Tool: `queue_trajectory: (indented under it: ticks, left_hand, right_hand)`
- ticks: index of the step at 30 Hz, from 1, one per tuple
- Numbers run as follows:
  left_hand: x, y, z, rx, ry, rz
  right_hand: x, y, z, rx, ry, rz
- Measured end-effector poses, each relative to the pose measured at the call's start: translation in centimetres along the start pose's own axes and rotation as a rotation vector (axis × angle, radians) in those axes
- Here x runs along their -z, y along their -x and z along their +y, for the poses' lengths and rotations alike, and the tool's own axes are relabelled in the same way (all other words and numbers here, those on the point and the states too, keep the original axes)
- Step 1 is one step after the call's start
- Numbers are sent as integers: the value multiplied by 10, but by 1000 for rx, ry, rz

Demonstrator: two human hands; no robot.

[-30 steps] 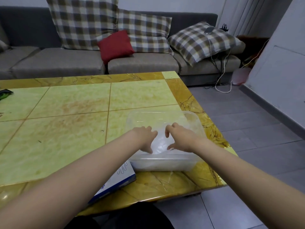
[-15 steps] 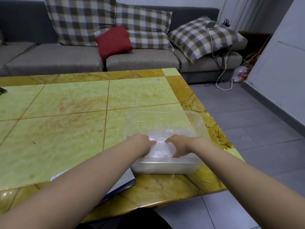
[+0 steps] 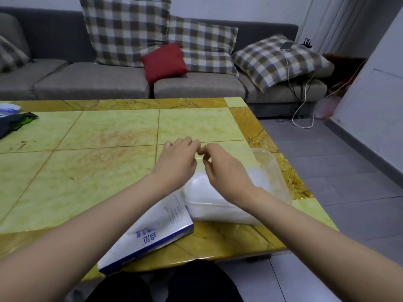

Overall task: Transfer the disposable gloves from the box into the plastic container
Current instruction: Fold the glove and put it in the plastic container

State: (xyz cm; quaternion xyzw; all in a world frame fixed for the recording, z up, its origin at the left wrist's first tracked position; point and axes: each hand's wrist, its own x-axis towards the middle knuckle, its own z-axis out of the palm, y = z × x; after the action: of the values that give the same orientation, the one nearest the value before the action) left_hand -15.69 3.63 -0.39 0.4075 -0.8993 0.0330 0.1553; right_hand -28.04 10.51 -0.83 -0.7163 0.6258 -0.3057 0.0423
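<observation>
Head view: the left grip point(image 3: 176, 162) and the right grip point(image 3: 222, 168) hover side by side above the far half of the plastic container point(image 3: 275, 165). Both have their fingers curled in, and their fingertips almost meet. Whether any thin film is pinched between them cannot be told. The disposable gloves point(image 3: 209, 192) lie as a cloudy white heap inside the container, filling its near part. The container stands at the right near corner of the yellow-green worktop point(image 3: 87, 171). The box point(image 3: 152, 234), white with blue edging, lies flattened just left of the container, against its near corner and partly under the left forearm. Beyond the worktop is a grey sofa point(image 3: 87, 83) with checked pillows and a red cushion point(image 3: 164, 62).
</observation>
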Motion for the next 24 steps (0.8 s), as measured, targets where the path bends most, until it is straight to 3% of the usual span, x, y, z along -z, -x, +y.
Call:
queue_trajectory:
  ticks: [2, 5, 8, 11, 16, 24]
  left_hand:
    - [1, 20, -16, 89, 28, -59]
    - [-3, 50, -40, 233, 2, -286]
    - [-9, 71, -58, 328, -50, -506]
    - [-14, 82, -69, 351, 64, -600]
    - [-16, 91, -80, 395, 361, -587]
    - [-25, 101, -88, 414, 372, -384]
  right_hand:
    - [-13, 6, -15, 123, 5, -52]
    - [-33, 11, -33, 234, 49, -219]
    - [-50, 13, -51, 263, 178, -414]
    - [-66, 16, -66, 279, 347, -572]
    - [-84, 17, -73, 212, 456, -630]
    - [-92, 10, -79, 91, 503, -561]
